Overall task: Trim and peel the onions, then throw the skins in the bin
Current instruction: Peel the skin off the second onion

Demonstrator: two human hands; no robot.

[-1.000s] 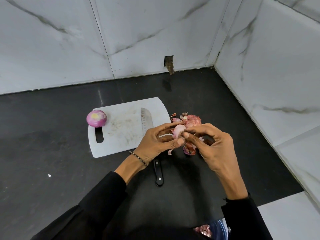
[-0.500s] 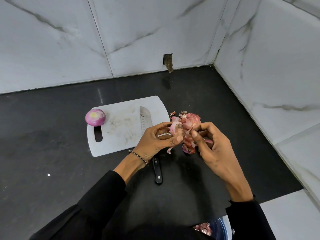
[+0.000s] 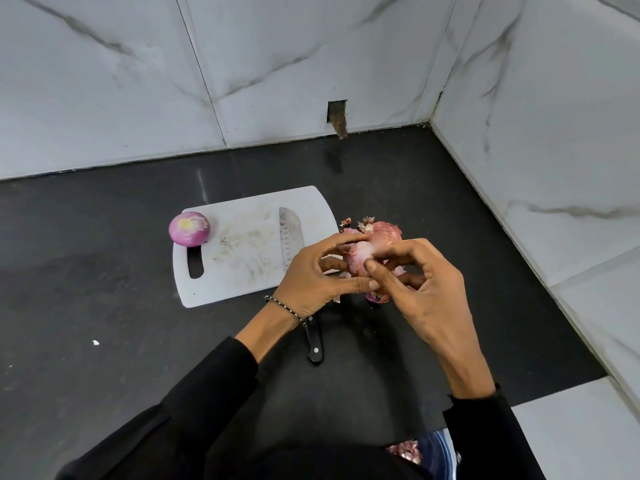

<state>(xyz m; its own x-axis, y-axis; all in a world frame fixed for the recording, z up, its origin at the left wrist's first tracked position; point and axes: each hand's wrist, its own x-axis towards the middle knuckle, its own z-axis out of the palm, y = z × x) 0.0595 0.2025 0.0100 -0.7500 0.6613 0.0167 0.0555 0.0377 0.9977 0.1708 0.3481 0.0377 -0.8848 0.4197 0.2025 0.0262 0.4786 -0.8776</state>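
L hand (image 3: 311,282) & R hand (image 3: 426,296) both grip small pale-pink part-peeled onion (image 3: 360,256) just right of white plastic board (image 3: 242,271), axis unclear; black-handled steel knife (image 3: 291,237) points tip-away.

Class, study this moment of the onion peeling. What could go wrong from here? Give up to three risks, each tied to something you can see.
1. The knife lies right under the left hand, handle off the cutting board; a wrist could knock it.
2. The peeled onion sits on the board's edge and might roll off.
3. Loose skins piled behind the half-peeled onion could scatter.
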